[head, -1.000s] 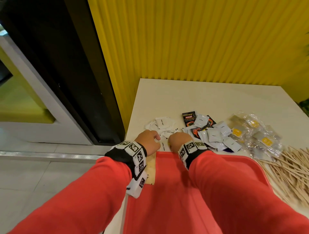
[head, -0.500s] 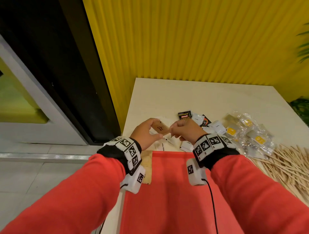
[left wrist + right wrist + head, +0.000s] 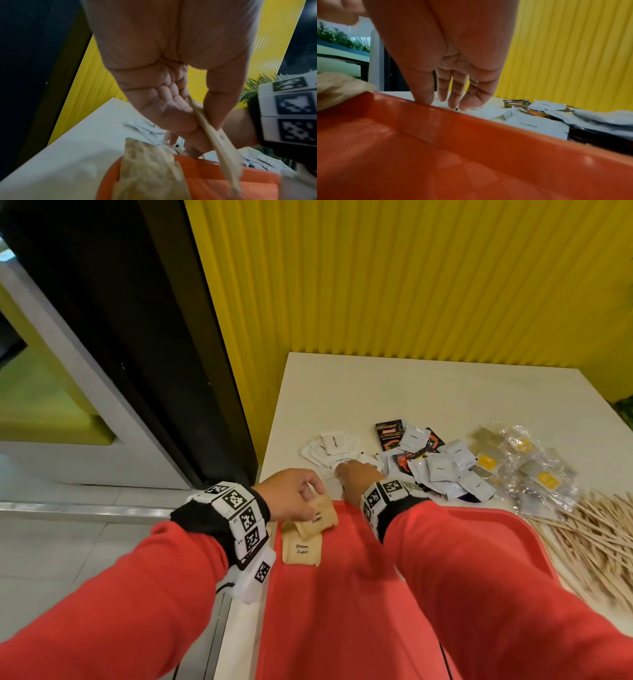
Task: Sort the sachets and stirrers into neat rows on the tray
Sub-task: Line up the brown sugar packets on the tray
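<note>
My left hand pinches a brown sugar sachet between thumb and fingers, tilted just above the far-left corner of the red tray. In the left wrist view the left hand holds this sachet edge-on. A second brown sugar sachet lies flat on the tray beneath it. My right hand reaches past the tray's far rim. There the right hand has straight fingers touching loose white sugar sachets, gripping nothing that I can see.
On the cream table beyond the tray lie white sugar sachets, black coffee sachets, white coffee sachets and clear packets with yellow labels. Wooden stirrers are heaped right of the tray. A yellow ribbed wall stands behind.
Both hands held the brown sachet above the table half a second ago. The right hand has let go and reached to the white sachets; the left has brought the sachet down over the tray.
</note>
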{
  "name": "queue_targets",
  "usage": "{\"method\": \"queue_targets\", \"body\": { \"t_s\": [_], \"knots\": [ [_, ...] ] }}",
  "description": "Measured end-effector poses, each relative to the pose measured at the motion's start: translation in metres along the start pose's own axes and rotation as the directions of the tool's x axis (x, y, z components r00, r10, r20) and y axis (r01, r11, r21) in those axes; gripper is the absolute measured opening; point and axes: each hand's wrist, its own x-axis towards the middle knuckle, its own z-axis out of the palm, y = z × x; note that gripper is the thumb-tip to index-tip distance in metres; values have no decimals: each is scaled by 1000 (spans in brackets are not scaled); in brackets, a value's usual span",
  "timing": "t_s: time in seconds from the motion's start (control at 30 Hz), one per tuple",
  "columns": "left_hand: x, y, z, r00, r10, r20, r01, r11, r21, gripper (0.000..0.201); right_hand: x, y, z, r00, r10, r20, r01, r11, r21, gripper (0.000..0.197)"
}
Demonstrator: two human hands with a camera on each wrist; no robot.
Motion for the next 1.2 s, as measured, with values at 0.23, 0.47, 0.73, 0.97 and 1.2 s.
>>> {"method": "queue_targets", "body": {
  "t_s": [0.23, 0.47, 0.73, 0.97, 1.2],
  "knots": [
    [-9, -13, 15, 987, -81, 138, 49, 974, 219, 32, 0, -5, 7, 996, 47, -73, -57, 988, -144, 30],
    [-14, -20, 27, 988, -157, 2, 140, 887, 439, 17, -4, 0, -6, 1000, 30, 2, -30, 999, -33, 33],
    [-10, -16, 24, 990, -144, 8, 123, 877, 465, 8, -9, 13, -18, 983, 186, -5, -176, 940, 290, 40],
    [-7, -20, 25, 990, -140, 17, 116, 877, 466, 14, -34, 22, -17, 976, 218, -12, -140, 669, 730, 18],
    [-9, -12, 16, 991, -137, -10, 133, 937, 324, 28, -74, 7, 19, 990, 84, 116, -141, 416, 899, 23]
  ]
}}
